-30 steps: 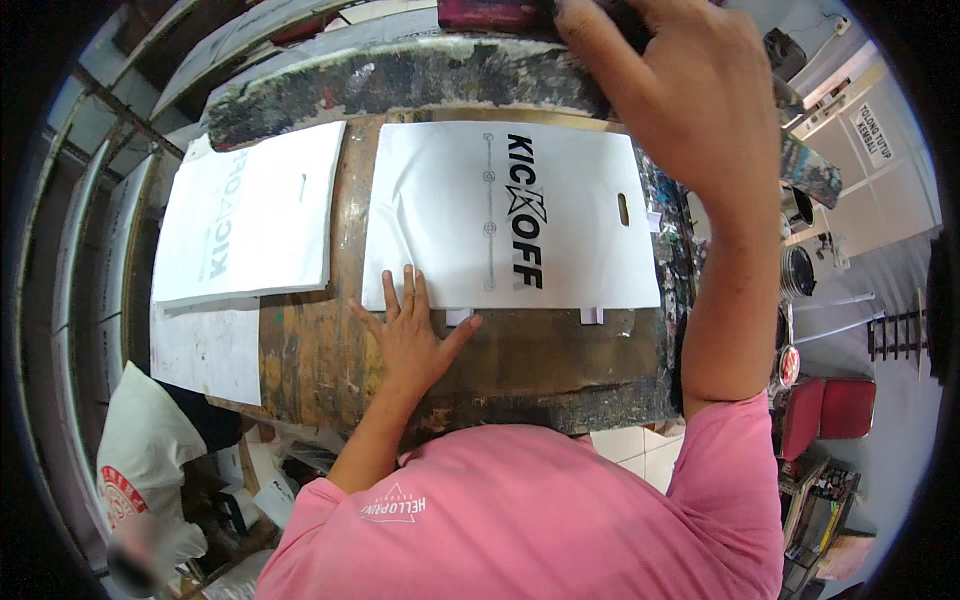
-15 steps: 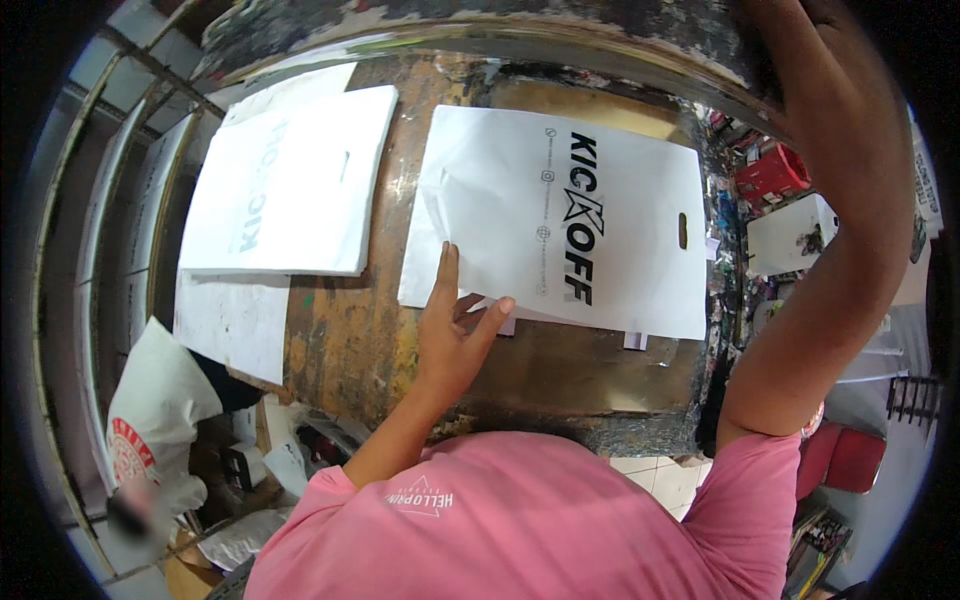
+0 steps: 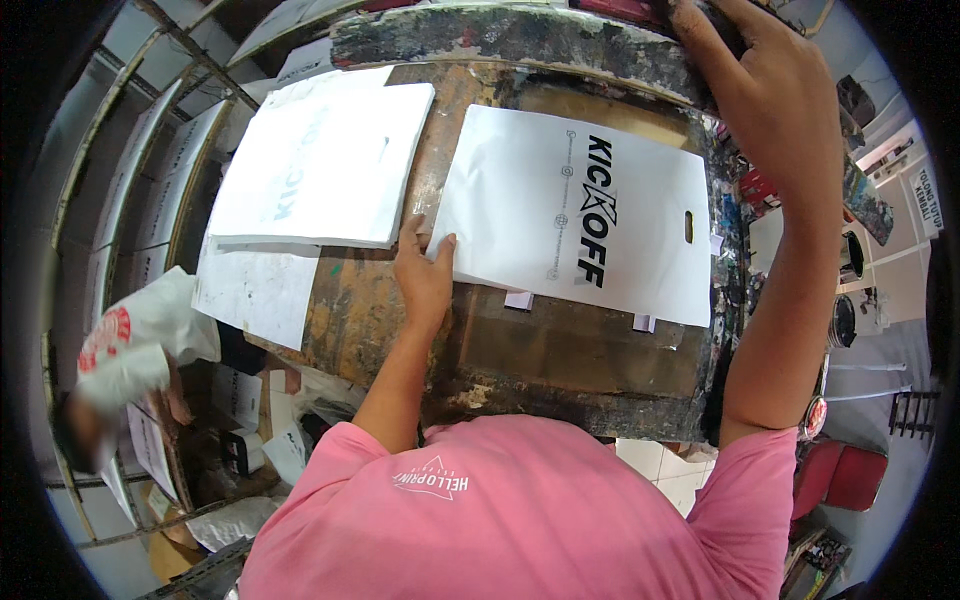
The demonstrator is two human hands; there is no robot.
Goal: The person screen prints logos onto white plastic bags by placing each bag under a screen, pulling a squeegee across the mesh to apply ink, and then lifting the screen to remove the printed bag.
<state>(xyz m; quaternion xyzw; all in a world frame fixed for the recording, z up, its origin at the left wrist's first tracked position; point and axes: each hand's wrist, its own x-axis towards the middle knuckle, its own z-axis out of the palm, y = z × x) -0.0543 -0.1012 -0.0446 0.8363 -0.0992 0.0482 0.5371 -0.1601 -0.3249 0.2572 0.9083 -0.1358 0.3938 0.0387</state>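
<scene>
A white plastic bag point(image 3: 500, 200) with black lettering and an oval handle hole lies flat on the stained worktable point(image 3: 370, 300). At its near left corner is my left hand point(image 3: 423, 275), thumb against the bag and the other fingers apart, just outside its edge. Up at the far right, my right hand point(image 3: 770, 90) wraps its fingers round the end of a paint-crusted printing screen frame point(image 3: 520, 40), which is raised over the far side of the table. Part of that grip is cut off by the picture's upper edge.
A stack of white bags point(image 3: 345, 160) lies left of the single bag, on a white sheet point(image 3: 265, 295). Small pale tabs point(image 3: 518, 299) show along the bag's near edge. A rack point(image 3: 130, 180) stands at left, near another person point(image 3: 140, 320). A red chair point(image 3: 840, 470) is at right.
My left hand has slid left from the bag's near edge to its corner, and the wrinkled bag now lies flatter. The screen frame and my right hand appear farther away; my view has shifted.
</scene>
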